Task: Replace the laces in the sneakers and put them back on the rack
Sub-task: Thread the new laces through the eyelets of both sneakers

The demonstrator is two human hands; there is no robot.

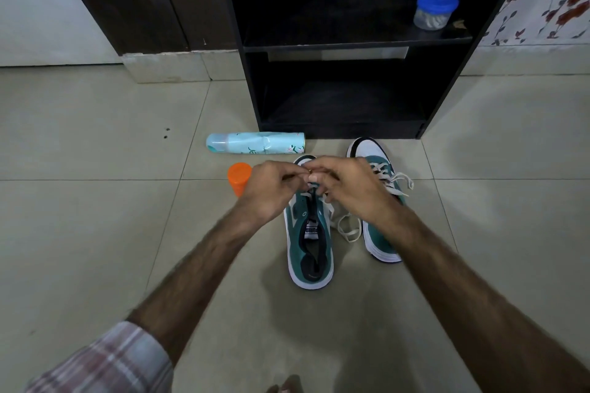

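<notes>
Two teal and white sneakers stand on the tiled floor in front of the black rack [344,41]. Over the toe end of the left sneaker [308,252] my left hand [269,188] and my right hand [348,188] meet, each pinching the white lace [346,228] near the front eyelets. Loose loops of that lace trail between the two shoes. The right sneaker [378,233] is partly hidden by my right hand; its own white lace [396,183] lies loose across its top.
A pale blue spray can [255,143] lies on its side left of the rack's foot. An orange-capped bottle [239,177] stands beside my left hand. A clear jar with a blue lid [435,9] sits on the rack's shelf. My toes [285,386] show at the bottom edge.
</notes>
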